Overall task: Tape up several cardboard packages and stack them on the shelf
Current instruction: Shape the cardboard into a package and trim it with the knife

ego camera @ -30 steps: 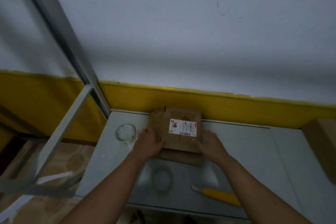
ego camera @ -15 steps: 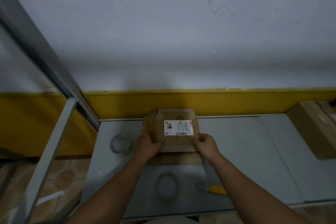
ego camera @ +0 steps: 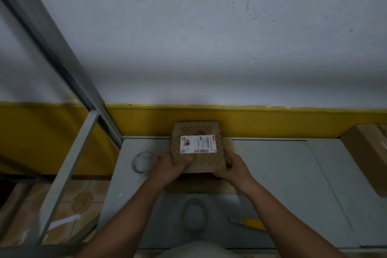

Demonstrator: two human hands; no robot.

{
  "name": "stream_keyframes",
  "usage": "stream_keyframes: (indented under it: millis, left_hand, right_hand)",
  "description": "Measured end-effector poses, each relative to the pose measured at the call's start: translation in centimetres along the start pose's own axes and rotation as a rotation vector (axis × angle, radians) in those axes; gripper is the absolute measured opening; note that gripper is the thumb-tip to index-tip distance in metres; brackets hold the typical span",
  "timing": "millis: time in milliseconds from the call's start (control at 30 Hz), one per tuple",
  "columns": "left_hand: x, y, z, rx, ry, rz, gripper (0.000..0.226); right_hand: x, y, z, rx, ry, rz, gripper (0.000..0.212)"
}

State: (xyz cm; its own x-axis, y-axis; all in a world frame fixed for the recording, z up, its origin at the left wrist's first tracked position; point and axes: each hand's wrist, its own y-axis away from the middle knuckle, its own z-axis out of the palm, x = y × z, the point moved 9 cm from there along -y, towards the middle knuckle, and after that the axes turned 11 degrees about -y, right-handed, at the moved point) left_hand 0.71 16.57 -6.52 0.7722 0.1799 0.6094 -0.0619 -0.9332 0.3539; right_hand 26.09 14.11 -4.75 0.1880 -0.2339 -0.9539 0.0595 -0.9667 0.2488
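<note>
A small brown cardboard package (ego camera: 206, 161) with a white shipping label is lifted a little above the grey shelf surface (ego camera: 272, 174), near the yellow wall band. My left hand (ego camera: 170, 166) grips its near left corner, thumb on top. My right hand (ego camera: 232, 166) grips its near right corner. Under it lies another flat cardboard package (ego camera: 201, 186), mostly hidden by the held one. A clear tape roll (ego camera: 193, 214) lies on the shelf between my forearms. A second clear roll (ego camera: 143, 162) sits left of my left hand.
A yellow utility knife (ego camera: 251, 223) lies on the shelf by my right forearm. A large cardboard box (ego camera: 368, 153) stands at the far right. A grey metal shelf post (ego camera: 62, 52) slants down the left side; tiled floor shows beyond the shelf's left edge.
Both hands have closed round the labelled package's near corners and raised it off the package below. The view has swung right, showing more of the large box.
</note>
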Motion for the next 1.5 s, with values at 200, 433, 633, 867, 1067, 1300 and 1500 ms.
stream_keyframes:
  millis: [200,433,633,867,1067,1300,1500]
  left_hand:
    - [1.3,1.5,-1.2,-0.004,-0.389,0.075,0.114]
    - [3.8,2.4,-3.6,0.047,-0.41,0.32,0.082]
    - [3.8,3.3,-5.9,0.164,-0.402,0.413,0.079]
    - [3.5,3.7,-5.7,0.167,-0.085,0.324,0.032]
    - [5.9,4.2,-8.9,0.386,-0.076,0.279,0.042]
    - [6.4,4.7,-7.3,0.251,0.153,0.164,0.057]
    - [4.4,4.6,-3.1,0.081,0.402,0.067,0.057]
  right_hand:
    - [-2.1,0.6,-1.2,0.139,0.072,-0.086,0.079]
    - [-4.4,0.0,-3.3,0.186,0.173,-0.03,0.048]
    - [-4.4,0.7,-4.6,0.251,0.168,0.03,0.036]
    - [-5.8,0.8,-4.7,0.196,0.274,0.057,0.02]
    - [-9.1,1.2,-5.4,0.23,0.366,-0.032,0.057]
    - [-8.9,1.1,-6.1,0.151,0.394,-0.04,0.012]
    - [-5.1,1.5,-6.8,0.123,0.351,0.024,0.027]
